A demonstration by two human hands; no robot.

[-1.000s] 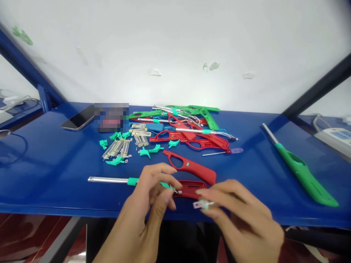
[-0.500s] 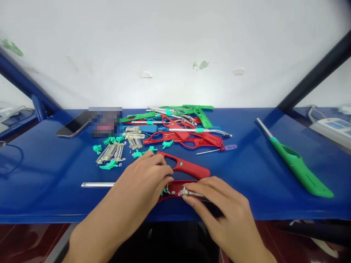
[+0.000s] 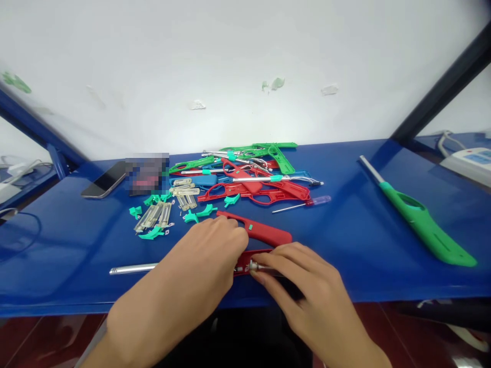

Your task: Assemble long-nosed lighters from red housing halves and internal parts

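The loose red shell [image 3: 272, 234], a handle half with a finger loop, lies on the blue tabletop [image 3: 364, 250] just beyond the knuckles of both hands, and a small teal piece shows on its surface. On the near side of that loose red shell sits a second red half [image 3: 253, 253], open side up and largely covered by the hands. The right hand [image 3: 307, 276], nearer than the loose red shell's wide end, pinches a slim part [image 3: 253, 266] with a metal end between thumb and fingers, holding it over the open half. The left hand [image 3: 199, 255] is bent over the open half's other end, nearer than the loose red shell's loop; its fingers are curled and their tips hidden, so I cannot tell whether they grasp anything. From under its wrist a silver tube [image 3: 132, 268] sticks out, to the left of the loose red shell and nearer. Beyond the loose red shell lies a jumble of red, green and blue lighter parts [image 3: 253, 185], with a screwdriver [image 3: 307, 203] in front of it. Left of the loose red shell are teal triggers [image 3: 207, 210], clear tanks [image 3: 165, 214] and, farther off, a phone [image 3: 105, 180]. Well to its right rests a whole green lighter [image 3: 422, 220].
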